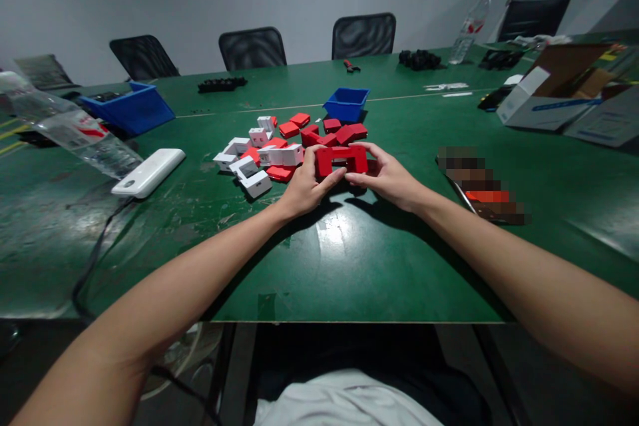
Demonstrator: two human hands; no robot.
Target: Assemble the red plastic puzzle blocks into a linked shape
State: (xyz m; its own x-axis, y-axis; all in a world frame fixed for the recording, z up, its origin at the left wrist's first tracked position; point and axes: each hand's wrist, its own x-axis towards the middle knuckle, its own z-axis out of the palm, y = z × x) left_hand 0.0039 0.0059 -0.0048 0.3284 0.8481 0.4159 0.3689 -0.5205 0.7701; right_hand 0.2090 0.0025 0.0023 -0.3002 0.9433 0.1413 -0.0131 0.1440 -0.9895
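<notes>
Red and squared-off, a U-shaped block (342, 153) is held between two bare hands over a green tabletop (349, 273), its opening facing down. Fingers of the left hand (304, 188) pinch one end, thumb near the lower edge; those of the right hand (392, 178) pinch the other, forefinger on top and thumb below. Just beyond the fingertips lies a pile of loose red pieces (351, 134), with white bracket-shaped pieces (257, 184) clustered to the left. Behind the pile sits a small blue bin (345, 106). Farther left, a white power bank (150, 173) with a black cable (94, 259) at its near end rests beside a clear plastic bottle (74, 125). On the right lies a pixelated dark object (466, 180); beyond it stands an open cardboard box (542, 106). Red-handled pliers (351, 67) lie toward the far edge, before black-backed chairs (363, 36).
</notes>
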